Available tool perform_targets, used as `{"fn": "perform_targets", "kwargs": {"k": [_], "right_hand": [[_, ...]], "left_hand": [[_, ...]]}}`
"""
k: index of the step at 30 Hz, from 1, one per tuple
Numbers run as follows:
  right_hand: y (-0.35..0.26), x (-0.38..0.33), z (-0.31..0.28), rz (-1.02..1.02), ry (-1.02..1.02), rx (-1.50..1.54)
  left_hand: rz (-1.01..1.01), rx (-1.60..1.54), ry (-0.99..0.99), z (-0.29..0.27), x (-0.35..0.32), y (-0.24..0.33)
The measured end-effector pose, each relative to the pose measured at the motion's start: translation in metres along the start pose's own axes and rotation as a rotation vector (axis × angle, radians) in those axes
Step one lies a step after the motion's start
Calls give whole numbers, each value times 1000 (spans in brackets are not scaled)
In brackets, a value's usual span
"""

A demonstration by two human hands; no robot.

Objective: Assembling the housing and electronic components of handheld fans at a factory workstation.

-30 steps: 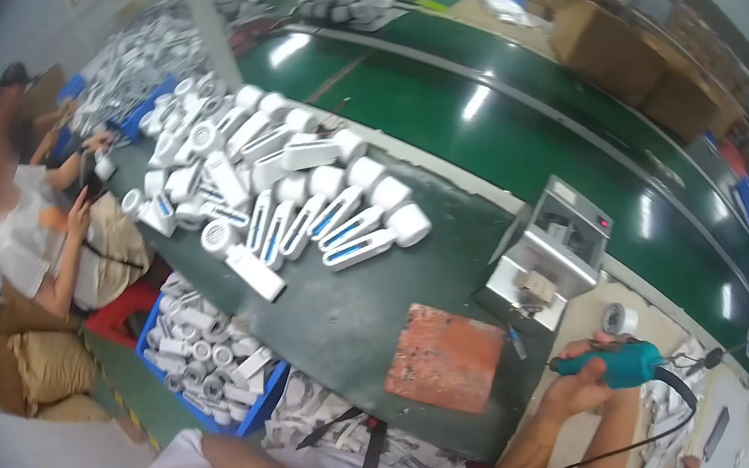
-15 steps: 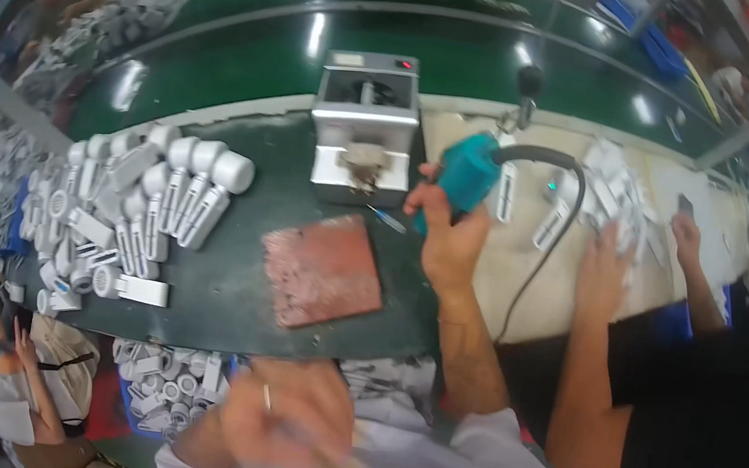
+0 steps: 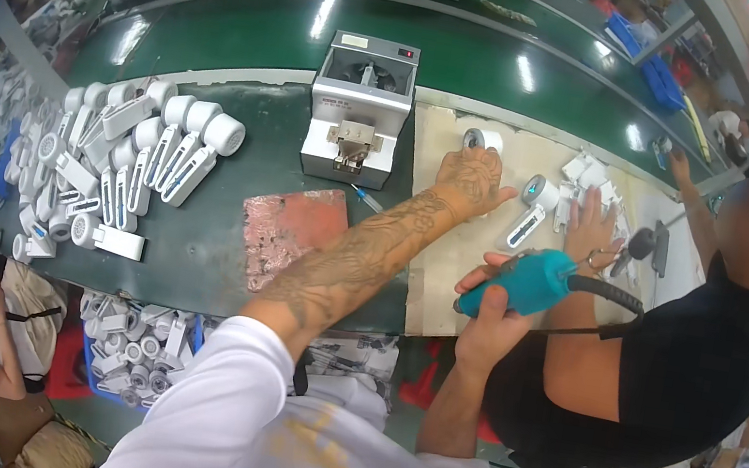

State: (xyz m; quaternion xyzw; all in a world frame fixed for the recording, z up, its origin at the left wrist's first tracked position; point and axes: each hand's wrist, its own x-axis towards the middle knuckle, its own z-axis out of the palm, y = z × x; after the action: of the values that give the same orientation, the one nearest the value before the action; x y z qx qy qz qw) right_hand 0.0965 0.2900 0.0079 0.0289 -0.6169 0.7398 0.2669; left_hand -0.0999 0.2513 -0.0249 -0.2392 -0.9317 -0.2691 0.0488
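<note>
My left arm stretches across the table. My left hand [image 3: 471, 181] is closed over a white round-headed handheld device [image 3: 491, 142] lying on the beige board; the hand covers most of it. A teal electric screwdriver [image 3: 523, 284] is gripped in my right hand [image 3: 496, 322], its nose pointing left and its black cable running right. Just right of my left hand, another white round-headed device [image 3: 530, 215] lies apart. The red-brown worn pad [image 3: 290, 229] rests on the dark mat, partly behind my left forearm.
A grey-white screw feeder machine [image 3: 359, 114] stands mid-table, with a small blue-tipped tool [image 3: 366, 198] beside it. Many white devices [image 3: 127, 156] are heaped at left. Below, a blue bin [image 3: 95, 356] holds white parts. At right, a co-worker's hand [image 3: 590, 231] touches white pieces. The green conveyor [image 3: 261, 25] runs behind.
My left hand has gone from near my body across to the device at right. The screwdriver has come down and right in my right hand, away from its hanging hook.
</note>
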Motion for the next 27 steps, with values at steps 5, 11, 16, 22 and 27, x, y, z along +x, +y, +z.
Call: {"fn": "perform_targets", "kwargs": {"k": [5, 11, 16, 22, 27], "right_hand": [[-7, -8, -13, 16, 29, -57], [-15, -4, -15, 101, -2, -113], [-13, 8, -5, 129, -128, -178], [-2, 31, 46, 87, -198, 188], [12, 67, 114, -5, -205, 264]], "left_hand": [[-43, -29, 97, 26, 1, -17], [482, -107, 321, -55, -91, -48], [322, -76, 166, -111, -177, -84], [284, -71, 152, -135, -218, -112], [266, -59, 163, -129, -224, -119]]}}
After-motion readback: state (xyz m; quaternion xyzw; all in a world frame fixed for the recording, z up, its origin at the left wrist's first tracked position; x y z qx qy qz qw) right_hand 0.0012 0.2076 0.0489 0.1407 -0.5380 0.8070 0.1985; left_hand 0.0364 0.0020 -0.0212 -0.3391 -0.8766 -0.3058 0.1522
